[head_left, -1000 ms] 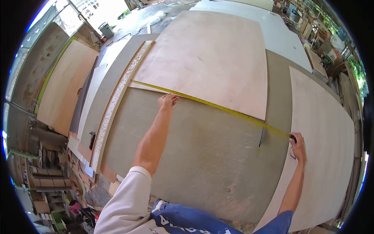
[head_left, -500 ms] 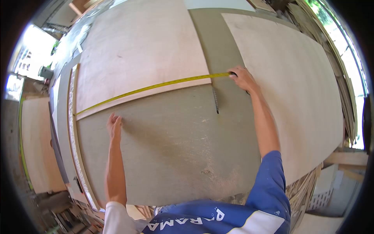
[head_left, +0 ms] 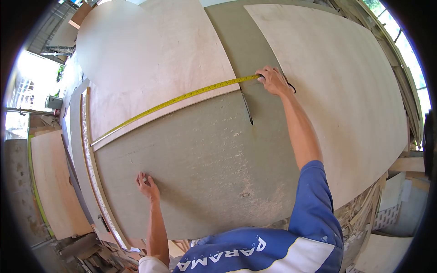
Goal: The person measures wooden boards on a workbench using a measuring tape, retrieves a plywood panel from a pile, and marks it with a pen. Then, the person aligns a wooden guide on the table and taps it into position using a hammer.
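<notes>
Workshop: a grey-topped counter (head_left: 200,191) filled the middle, and a wooden panel (head_left: 52,177) leaned at far left.
Speckled strip: a long, narrow strip (head_left: 94,182) lay along the counter's left side.
Left hand: this hand (head_left: 148,185) was low over the counter, its grip half curled with nothing visible in it (contact with the surface was hard to tell).
Pale sheet: the sheet (head_left: 154,50) lay flat beyond that hand.
Yellow tape: the tape (head_left: 200,91) was already run out along the sheet's near edge, from beside the strip past the right corner, not yet wound in.
Dark tool: a thin tool (head_left: 246,107) lay near that corner.
Right hand: this hand's (head_left: 274,83) grip was closed around the mostly hidden tape case (head_left: 261,76), just beside the right-hand sheet (head_left: 346,104).
</notes>
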